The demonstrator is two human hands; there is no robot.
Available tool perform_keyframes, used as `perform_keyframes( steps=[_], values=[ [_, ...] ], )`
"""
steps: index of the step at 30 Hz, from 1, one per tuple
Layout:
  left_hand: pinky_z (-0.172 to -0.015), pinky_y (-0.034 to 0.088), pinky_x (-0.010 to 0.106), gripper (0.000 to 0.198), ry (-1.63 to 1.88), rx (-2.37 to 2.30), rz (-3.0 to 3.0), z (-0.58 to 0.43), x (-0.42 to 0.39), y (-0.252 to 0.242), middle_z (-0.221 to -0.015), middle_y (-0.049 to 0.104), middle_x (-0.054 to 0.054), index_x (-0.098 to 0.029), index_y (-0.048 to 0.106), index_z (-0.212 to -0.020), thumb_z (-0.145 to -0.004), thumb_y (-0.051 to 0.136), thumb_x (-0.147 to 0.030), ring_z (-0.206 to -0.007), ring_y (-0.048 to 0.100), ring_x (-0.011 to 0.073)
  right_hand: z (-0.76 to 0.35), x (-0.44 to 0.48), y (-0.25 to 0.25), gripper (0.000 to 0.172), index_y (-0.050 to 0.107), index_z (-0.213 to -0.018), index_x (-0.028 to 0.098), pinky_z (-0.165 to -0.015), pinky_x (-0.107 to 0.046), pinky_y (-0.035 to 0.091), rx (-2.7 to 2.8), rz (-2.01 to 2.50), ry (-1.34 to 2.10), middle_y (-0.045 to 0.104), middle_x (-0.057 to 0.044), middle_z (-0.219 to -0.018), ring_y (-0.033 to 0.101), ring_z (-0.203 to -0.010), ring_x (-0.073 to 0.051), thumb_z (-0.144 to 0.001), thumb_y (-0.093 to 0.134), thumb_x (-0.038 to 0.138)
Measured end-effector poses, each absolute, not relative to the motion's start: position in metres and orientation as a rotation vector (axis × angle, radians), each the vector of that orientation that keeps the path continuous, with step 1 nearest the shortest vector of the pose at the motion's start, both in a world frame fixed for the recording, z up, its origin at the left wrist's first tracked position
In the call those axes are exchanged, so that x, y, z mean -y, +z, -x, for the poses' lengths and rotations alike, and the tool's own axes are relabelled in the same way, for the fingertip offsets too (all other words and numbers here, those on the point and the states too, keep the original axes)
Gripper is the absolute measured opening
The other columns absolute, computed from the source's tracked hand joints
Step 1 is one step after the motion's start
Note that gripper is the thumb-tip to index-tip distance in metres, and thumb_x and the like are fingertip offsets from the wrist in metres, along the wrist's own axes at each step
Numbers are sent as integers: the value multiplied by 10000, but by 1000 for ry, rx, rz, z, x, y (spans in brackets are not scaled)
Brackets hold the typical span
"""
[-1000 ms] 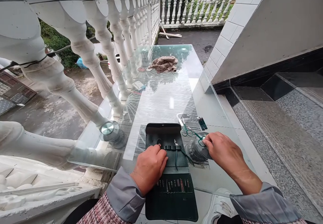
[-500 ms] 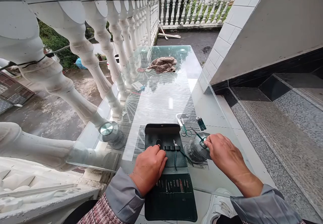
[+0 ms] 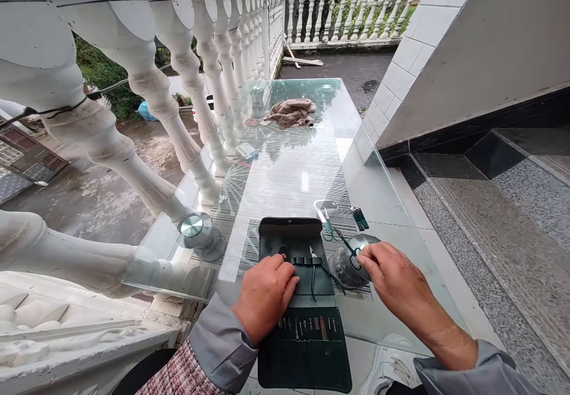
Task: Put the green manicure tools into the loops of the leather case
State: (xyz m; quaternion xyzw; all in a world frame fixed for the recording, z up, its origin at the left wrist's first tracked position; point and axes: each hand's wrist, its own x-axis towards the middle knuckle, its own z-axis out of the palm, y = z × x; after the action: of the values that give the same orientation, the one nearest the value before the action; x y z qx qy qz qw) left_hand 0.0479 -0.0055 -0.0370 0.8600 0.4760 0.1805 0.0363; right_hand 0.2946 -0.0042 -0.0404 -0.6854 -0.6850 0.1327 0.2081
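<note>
A dark green manicure case lies unfolded at the near end of the glass table. My left hand rests on its left side, fingers curled over it; what lies under them is hidden. Slim tools sit in the lower row of slots. Cuticle nippers with dark handles stick through the upper loops. To the right of the case, my right hand pinches a small pair of dark-handled scissors by the finger loops, blades pointing up and left. Green-handled scissors and nail clippers lie just beyond.
The glass table stands on thick round legs. Farther along are a small box and a crumpled brown cloth. White balusters line the left; stone steps rise on the right.
The scissors in my right hand have shifted slightly left and down over the table. My left hand stays on the case. The whole view has moved a little.
</note>
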Motion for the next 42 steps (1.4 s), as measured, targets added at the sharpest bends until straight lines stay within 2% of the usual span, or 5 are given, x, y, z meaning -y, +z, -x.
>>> perform_keyframes(
  steps=[7,19,25,30,42],
  values=[
    [-579,444,229,174,776,-1310,-2244,-56,7,-26,-671,623,-20,-193,646,-914,-808,646,-331,-597,579,128,-260,23,-33,229,463,-710,211,-638,-291,381,2016,1543,448,510,-17,-720,473,-692,-156,-919,391,275],
    [-494,370,186,262,698,-1357,-1879,-66,5,-26,-527,565,-50,-182,589,-586,-835,511,-163,-509,512,93,-226,37,-37,200,451,-735,210,-625,-283,381,2048,1270,358,497,-11,-711,454,-670,-145,-908,374,142],
    [-653,458,222,80,763,-1316,-2254,-62,7,-35,-756,662,-20,-202,629,-844,-846,555,-173,-680,607,126,-236,30,-31,169,490,-763,212,-636,-251,439,1848,1333,709,541,-3,-748,518,-704,-131,-904,402,184],
    [-511,402,253,100,506,-1314,-2826,-67,11,-41,-707,572,3,-199,575,-921,-886,487,-164,-616,549,159,-235,28,-29,148,529,-773,210,-638,-240,464,1800,1345,776,575,-1,-756,550,-707,-127,-883,432,189],
    [-512,333,279,198,650,-1235,-2984,-62,10,-39,-646,483,0,-186,523,-798,-928,380,-139,-584,441,155,-250,33,-25,285,548,-1088,177,-767,-374,514,2110,947,163,635,-97,-919,599,-863,-205,-828,589,287]
  ],
)
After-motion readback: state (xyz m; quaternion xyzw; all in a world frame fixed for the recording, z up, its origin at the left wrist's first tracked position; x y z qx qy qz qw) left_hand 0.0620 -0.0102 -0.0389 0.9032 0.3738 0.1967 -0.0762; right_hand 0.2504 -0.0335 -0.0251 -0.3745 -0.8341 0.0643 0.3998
